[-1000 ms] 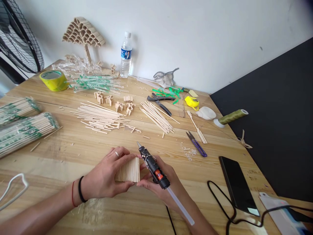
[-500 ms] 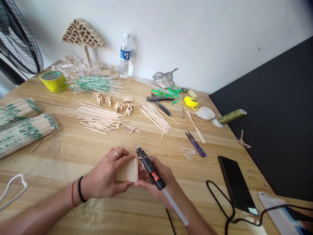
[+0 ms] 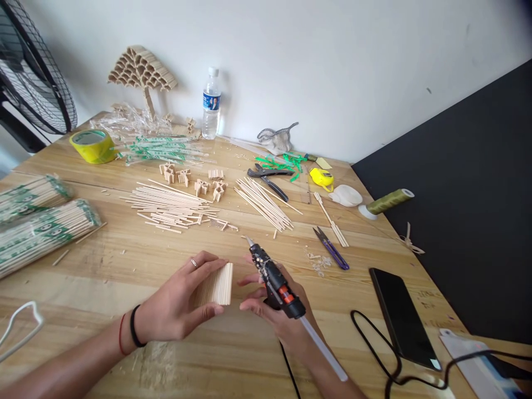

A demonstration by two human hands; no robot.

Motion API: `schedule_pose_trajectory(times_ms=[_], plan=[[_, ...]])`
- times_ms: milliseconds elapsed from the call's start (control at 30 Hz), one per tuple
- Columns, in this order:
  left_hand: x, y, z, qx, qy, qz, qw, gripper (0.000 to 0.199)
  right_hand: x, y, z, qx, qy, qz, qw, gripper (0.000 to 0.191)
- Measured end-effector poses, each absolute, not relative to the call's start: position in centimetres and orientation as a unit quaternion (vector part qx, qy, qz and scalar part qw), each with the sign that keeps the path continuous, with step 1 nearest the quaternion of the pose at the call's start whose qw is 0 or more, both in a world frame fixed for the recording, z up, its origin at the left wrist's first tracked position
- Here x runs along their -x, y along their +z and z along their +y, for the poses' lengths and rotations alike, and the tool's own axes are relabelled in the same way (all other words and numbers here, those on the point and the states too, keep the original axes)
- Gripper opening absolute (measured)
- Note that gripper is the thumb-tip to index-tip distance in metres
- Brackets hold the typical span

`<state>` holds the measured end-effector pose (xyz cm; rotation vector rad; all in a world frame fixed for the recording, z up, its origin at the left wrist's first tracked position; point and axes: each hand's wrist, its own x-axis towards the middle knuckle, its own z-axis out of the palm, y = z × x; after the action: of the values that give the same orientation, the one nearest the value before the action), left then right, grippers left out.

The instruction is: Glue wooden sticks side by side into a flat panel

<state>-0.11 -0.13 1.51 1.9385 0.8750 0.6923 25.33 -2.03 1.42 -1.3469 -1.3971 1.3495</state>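
Between the thumb and fingers of my left hand (image 3: 185, 296) is a panel of pale wooden sticks (image 3: 218, 285) set side by side. My right hand (image 3: 278, 310) holds a black glue gun (image 3: 274, 280), its nozzle pointing up and away to the left. A clear glue stick (image 3: 324, 346) juts from the gun's back end. The thumb and some fingers of the right hand are spread towards the panel, apart from it. Part of the gun's handle is hidden by the hand.
Loose sticks (image 3: 170, 200) and a second stick pile (image 3: 264, 205) lie beyond my hands. Purple snips (image 3: 331, 247), black pliers (image 3: 270, 176) and a phone (image 3: 402, 316) are to the right. A black cable (image 3: 374, 341) loops nearby. Bagged sticks (image 3: 45, 230) lie left.
My right hand has come away from the stick panel and moved right with the glue gun, its fingers opening. The left hand keeps the panel nearly in place. The view has shifted slightly.
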Motion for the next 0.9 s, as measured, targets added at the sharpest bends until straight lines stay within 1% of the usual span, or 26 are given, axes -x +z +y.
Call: schedule_pose_trajectory(times_ms=[100, 233, 333, 433, 533, 633, 733, 833, 900], plan=[[0.4, 1.8, 0.1, -0.696, 0.318, 0.320, 0.558, 0.055, -25.4, 1.6, -1.9, 0.533, 0.513, -0.537, 0.406, 0.059], [0.7, 1.2, 0.2, -0.554, 0.330, 0.297, 0.704, 0.061, -24.9, 1.6, -1.8, 0.541, 0.476, -0.542, 0.433, 0.034], [0.7, 0.6, 0.1, -0.478, 0.338, 0.299, 0.753, 0.065, -24.8, 1.8, -1.8, 0.543, 0.448, -0.552, 0.446, 0.026], [0.7, 0.5, 0.1, -0.473, 0.335, 0.294, 0.760, 0.064, -24.9, 1.9, -1.8, 0.546, 0.436, -0.563, 0.441, 0.025], [0.7, 1.0, 0.3, -0.540, 0.315, 0.306, 0.719, 0.063, -25.0, 1.8, -1.9, 0.549, 0.443, -0.568, 0.424, 0.026], [0.7, 1.5, 0.3, -0.640, 0.305, 0.301, 0.638, 0.060, -25.0, 1.9, -1.9, 0.541, 0.452, -0.576, 0.415, 0.025], [0.4, 1.4, -0.2, -0.750, 0.291, 0.339, 0.488, 0.054, -25.0, 2.0, -1.9, 0.541, 0.445, -0.587, 0.406, 0.025], [0.1, 0.8, -0.5, -0.810, 0.269, 0.404, 0.329, 0.059, -25.0, 1.9, -1.8, 0.542, 0.455, -0.583, 0.399, 0.026], [-0.1, 0.3, -0.5, -0.825, 0.263, 0.425, 0.263, 0.059, -25.1, 1.7, -1.7, 0.541, 0.461, -0.587, 0.387, 0.025]])
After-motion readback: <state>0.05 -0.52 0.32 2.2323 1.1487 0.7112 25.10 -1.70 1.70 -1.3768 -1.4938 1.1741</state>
